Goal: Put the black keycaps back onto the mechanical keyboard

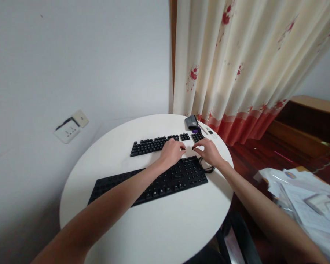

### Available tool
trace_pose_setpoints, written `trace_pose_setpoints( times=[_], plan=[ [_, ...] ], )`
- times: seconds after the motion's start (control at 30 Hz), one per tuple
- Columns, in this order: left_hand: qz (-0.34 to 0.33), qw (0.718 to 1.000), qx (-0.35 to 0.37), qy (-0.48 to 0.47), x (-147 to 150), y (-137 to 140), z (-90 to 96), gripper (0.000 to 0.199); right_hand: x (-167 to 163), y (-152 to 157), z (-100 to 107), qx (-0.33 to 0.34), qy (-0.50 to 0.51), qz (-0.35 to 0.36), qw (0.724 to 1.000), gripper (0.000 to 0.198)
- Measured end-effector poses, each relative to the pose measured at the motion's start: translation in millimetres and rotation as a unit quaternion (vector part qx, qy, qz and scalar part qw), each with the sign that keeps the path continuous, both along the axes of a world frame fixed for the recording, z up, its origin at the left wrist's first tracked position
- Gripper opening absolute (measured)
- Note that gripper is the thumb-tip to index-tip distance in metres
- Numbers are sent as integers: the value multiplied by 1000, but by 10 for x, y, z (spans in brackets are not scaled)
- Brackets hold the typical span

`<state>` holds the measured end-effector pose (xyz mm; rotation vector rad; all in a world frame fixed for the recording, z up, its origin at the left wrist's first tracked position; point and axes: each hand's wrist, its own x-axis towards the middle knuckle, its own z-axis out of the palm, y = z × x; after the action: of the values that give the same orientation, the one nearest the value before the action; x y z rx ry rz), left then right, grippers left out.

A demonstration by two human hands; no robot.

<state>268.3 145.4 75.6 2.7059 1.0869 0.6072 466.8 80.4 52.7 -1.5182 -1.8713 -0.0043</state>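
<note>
A black keyboard base (178,176), its keycaps off over most of the visible part, lies across the white round table (165,227). Behind it, loose black keycaps (147,147) stand in rows, with a small block of keycaps (184,136) and a number-pad group (197,137) farther right. My left hand (172,151) is above the gap behind the base, thumb and finger pinched on a small dark piece that looks like a keycap. Facing it, my right hand (208,151) pinches another small dark keycap-like piece. My left forearm hides part of the base.
A coiled black cable (207,168) lies by the base's right end. At the back right are a grey pouch (191,122), a purple item (195,131) and small pen-like things. Papers and plastic (305,198) lie right of the table. A wall socket (68,132) is on the left.
</note>
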Motion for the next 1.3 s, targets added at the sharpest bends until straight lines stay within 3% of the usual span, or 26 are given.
trace_pose_setpoints(
  times=[0.23,0.4,0.63,0.97,1.3],
  plan=[
    [-16,994,-82,-64,-561,-674,-123,12,-415,-748,-130,15,154,101,983,6],
    [-21,989,-115,-88,-668,-831,-274,12,-667,-992,-277,6,184,126,975,6],
    [-17,985,-136,-102,-701,-874,-371,12,-744,-1033,-382,-8,193,125,973,7],
    [-50,991,-90,-88,-692,-933,-357,10,-747,-1041,-426,-25,177,123,976,9],
    [-41,996,-50,-58,-713,-957,-347,12,-742,-1043,-473,-7,132,129,983,16]
  ],
)
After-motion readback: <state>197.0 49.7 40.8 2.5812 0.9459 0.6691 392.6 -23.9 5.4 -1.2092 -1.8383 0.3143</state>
